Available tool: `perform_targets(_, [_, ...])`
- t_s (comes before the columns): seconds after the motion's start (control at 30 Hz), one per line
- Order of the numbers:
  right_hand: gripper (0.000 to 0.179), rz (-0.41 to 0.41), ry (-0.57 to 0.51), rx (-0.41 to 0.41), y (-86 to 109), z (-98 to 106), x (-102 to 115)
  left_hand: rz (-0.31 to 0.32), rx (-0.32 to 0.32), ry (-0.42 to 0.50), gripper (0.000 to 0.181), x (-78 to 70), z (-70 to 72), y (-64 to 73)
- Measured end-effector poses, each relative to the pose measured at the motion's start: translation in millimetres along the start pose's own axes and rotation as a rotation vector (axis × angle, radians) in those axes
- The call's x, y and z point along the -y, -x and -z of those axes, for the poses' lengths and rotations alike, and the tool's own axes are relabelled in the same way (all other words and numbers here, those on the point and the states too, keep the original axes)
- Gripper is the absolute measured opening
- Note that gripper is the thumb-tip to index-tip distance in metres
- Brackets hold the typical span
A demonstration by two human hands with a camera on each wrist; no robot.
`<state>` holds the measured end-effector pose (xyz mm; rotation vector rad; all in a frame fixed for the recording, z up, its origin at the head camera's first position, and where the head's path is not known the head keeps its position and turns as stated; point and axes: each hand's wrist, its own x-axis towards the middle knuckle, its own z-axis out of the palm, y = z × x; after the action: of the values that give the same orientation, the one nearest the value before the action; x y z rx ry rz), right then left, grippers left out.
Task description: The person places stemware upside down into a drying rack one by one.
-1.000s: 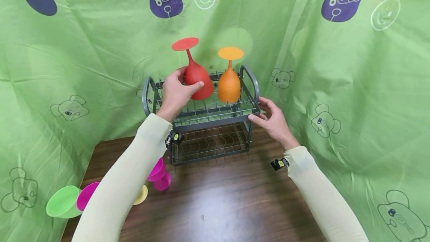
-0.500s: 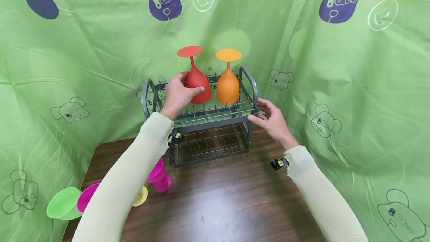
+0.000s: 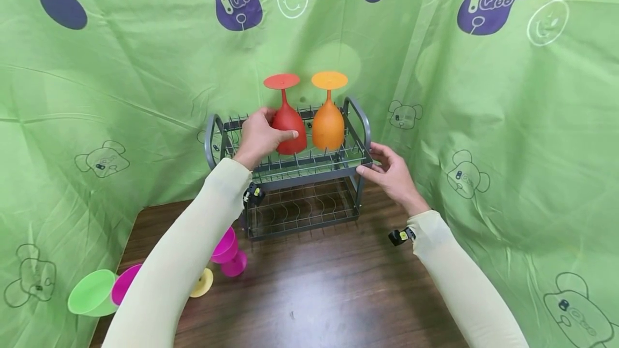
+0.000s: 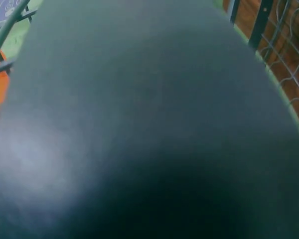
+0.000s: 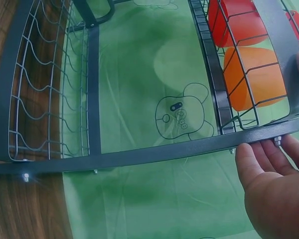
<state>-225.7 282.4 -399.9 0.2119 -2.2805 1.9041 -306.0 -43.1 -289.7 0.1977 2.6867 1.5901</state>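
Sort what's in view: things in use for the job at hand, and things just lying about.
In use:
red goblet, upside down in the left hand
dish rack, held by the right hand
orange goblet, upside down on its upper tier

Apparently just lying about:
magenta goblet
yellow disc
green cup
partly hidden magenta cup

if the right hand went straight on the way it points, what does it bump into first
The dish rack: the right hand grips its upper right end. Beyond that, the orange goblet looks next in line, though depth is hard to judge.
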Motion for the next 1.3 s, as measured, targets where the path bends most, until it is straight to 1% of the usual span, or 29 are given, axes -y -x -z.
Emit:
perform_targets(0.1, [0.074, -0.005, 0.004, 0.002, 0.5, -1, 0, 0.006, 0.010, -0.010, 0.074, -0.5, 0.3, 0.3])
perform_targets(0.37, [0.073, -0.005, 0.006, -0.009, 1.3, -2, 2, -0.016, 0.024, -0.052, 0.073, -1.8, 0.0, 0.5])
perform_targets(0.5, [0.073, -0.008, 0.011, -0.007, 0.7, -1, 2, -0.020, 0.027, -0.052, 0.072, -2.4, 0.6, 0.8])
perform_targets(0.9, [0.074, -0.007, 0.004, 0.001, 2.0, -1, 4, -0.012, 0.046, -0.040, 0.078, -2.5, 0.5, 2.2])
perform_targets(1.07, [0.074, -0.007, 0.004, 0.003, 2.6, -1, 2, 0.005, 0.045, -0.038, 0.085, -4.9, 4.5, 7.4])
perform_targets(1.3, [0.074, -0.002, 0.012, -0.004, 3.4, 0, 1, 0.016, 0.008, -0.076, 0.087, -13.3, 13.6, 18.1])
